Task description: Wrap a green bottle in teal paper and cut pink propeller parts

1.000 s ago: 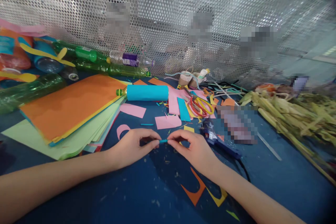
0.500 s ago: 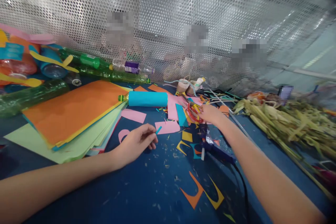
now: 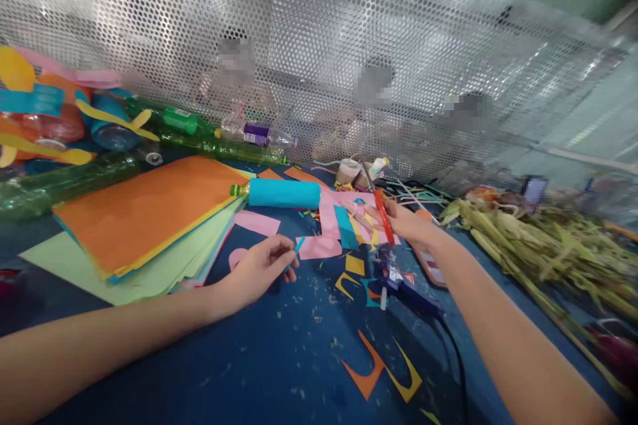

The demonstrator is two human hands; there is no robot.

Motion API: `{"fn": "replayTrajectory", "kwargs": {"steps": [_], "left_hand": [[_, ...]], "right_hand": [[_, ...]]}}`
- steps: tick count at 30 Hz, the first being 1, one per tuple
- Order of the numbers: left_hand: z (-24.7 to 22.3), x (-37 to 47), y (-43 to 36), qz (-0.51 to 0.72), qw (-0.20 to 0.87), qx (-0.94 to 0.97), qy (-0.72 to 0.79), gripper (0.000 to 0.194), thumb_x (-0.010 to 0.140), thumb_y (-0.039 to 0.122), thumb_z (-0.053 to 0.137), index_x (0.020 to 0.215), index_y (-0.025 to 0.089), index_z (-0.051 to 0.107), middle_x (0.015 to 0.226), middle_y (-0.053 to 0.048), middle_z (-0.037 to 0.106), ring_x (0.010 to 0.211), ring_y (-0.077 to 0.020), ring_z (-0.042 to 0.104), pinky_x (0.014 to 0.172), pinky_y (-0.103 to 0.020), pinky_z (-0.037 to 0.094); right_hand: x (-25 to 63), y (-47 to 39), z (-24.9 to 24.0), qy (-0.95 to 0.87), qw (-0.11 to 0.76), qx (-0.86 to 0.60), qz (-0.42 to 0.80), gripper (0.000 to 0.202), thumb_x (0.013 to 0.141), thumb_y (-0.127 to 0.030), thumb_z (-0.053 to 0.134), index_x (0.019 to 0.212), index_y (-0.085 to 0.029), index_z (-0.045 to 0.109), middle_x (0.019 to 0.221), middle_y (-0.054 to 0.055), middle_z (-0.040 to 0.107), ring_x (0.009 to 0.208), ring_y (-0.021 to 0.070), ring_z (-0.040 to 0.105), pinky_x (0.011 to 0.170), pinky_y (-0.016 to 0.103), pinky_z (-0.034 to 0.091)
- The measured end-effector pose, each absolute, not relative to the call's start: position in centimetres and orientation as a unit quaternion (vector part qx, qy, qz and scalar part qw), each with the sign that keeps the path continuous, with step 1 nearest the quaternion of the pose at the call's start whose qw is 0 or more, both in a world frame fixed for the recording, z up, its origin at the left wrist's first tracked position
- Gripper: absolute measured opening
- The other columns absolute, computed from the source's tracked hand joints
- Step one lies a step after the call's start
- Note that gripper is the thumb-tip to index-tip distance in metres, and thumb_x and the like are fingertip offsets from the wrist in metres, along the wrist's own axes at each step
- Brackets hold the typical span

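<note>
A small strip of blue paper (image 3: 299, 245) is pinched in the fingertips of my left hand (image 3: 262, 273), low over the blue table. My right hand (image 3: 406, 222) is closed on red-handled scissors (image 3: 382, 216), whose blades point up and away from me. Under and beside the scissors lie pink paper (image 3: 329, 212) and a blue paper piece (image 3: 345, 227). Beyond my left hand, a bottle wrapped in blue paper (image 3: 285, 193) rests on its side with its green cap to the left. A dark blue glue gun (image 3: 411, 295) lies just below my right hand.
A stack of coloured paper sheets (image 3: 144, 209) covers the left side. Green plastic bottles (image 3: 70, 182) lie behind it. Dried corn husks (image 3: 538, 232) are heaped at the right. A phone (image 3: 429, 264) lies under my right wrist. A perforated metal screen (image 3: 319, 33) stands along the back.
My right hand has picked the scissors up from among the paper scraps, and they now stand tilted upward. My left hand keeps the blue strip in nearly the same place.
</note>
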State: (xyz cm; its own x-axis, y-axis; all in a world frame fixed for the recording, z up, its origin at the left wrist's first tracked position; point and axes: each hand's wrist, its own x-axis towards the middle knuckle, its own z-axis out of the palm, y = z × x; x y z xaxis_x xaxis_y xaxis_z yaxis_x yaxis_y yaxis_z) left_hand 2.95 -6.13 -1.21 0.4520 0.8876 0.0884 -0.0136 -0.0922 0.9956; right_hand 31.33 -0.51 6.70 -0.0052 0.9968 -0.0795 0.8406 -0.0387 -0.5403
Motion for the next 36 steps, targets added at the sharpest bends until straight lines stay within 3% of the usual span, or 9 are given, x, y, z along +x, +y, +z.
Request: {"fn": "replayTrajectory", "kwargs": {"steps": [5,7,10,16,22,36], "left_hand": [[0.6,3.0,-6.0,0.398,0.589,0.6,0.367,0.014,0.085,0.03,0.048,0.083,0.016,0.047,0.07,0.002,0.055,0.057,-0.0096,0.055,0.056,-0.024,0.043],[1.4,2.9,-6.1,0.408,0.585,0.6,0.363,0.014,0.085,0.029,0.047,0.081,0.016,0.048,0.069,0.002,0.054,0.057,-0.0089,0.052,0.056,-0.023,0.041],[2.4,2.6,-6.2,0.43,0.583,0.595,0.348,0.014,0.086,0.029,0.047,0.084,0.016,0.049,0.069,0.002,0.054,0.058,-0.0088,0.05,0.056,-0.023,0.039],[3.2,2.3,-6.2,0.446,0.578,0.592,0.342,0.016,0.086,0.029,0.048,0.08,0.014,0.052,0.067,0.002,0.053,0.056,-0.0084,0.047,0.054,-0.022,0.037],[3.2,2.2,-6.1,0.446,0.575,0.587,0.354,0.016,0.084,0.03,0.052,0.079,0.015,0.056,0.066,0.002,0.056,0.053,-0.0077,0.046,0.051,-0.02,0.037],[3.3,2.2,-6.4,0.437,0.618,0.566,0.328,0.014,0.08,0.026,0.058,0.075,0.013,0.058,0.065,0.001,0.058,0.049,-0.0063,0.05,0.047,-0.018,0.04]], "right_hand": [[26.8,-6.7,5.5,-0.676,0.285,-0.553,0.395,0.072,0.079,-0.072,0.014,0.093,-0.016,0.057,0.065,0.005,0.054,0.059,0.0166,0.054,0.059,0.032,0.049],[25.3,-8.8,4.8,-0.66,0.31,-0.481,0.487,0.075,0.076,-0.076,0.015,0.098,-0.016,0.054,0.064,0.002,0.049,0.057,0.0145,0.051,0.06,0.032,0.051],[23.9,-11.0,4.2,-0.621,0.267,-0.445,0.587,0.063,0.081,-0.07,0.022,0.101,-0.017,0.05,0.064,-0.001,0.043,0.056,0.0119,0.045,0.061,0.033,0.052],[23.3,-12.7,6.0,-0.737,0.186,-0.471,0.448,0.046,0.086,-0.06,0.03,0.093,-0.018,0.048,0.076,0.003,0.047,0.065,0.0132,0.046,0.055,0.025,0.046],[23.2,-12.4,6.6,-0.788,0.132,-0.482,0.36,0.038,0.087,-0.052,0.036,0.094,-0.017,0.047,0.068,0.001,0.048,0.056,0.0113,0.042,0.05,0.024,0.035],[22.7,-12.4,6.7,-0.804,0.1,-0.486,0.328,0.054,0.084,-0.064,0.024,0.087,-0.016,0.048,0.069,0.002,0.046,0.056,0.0125,0.038,0.052,0.027,0.028]]}}
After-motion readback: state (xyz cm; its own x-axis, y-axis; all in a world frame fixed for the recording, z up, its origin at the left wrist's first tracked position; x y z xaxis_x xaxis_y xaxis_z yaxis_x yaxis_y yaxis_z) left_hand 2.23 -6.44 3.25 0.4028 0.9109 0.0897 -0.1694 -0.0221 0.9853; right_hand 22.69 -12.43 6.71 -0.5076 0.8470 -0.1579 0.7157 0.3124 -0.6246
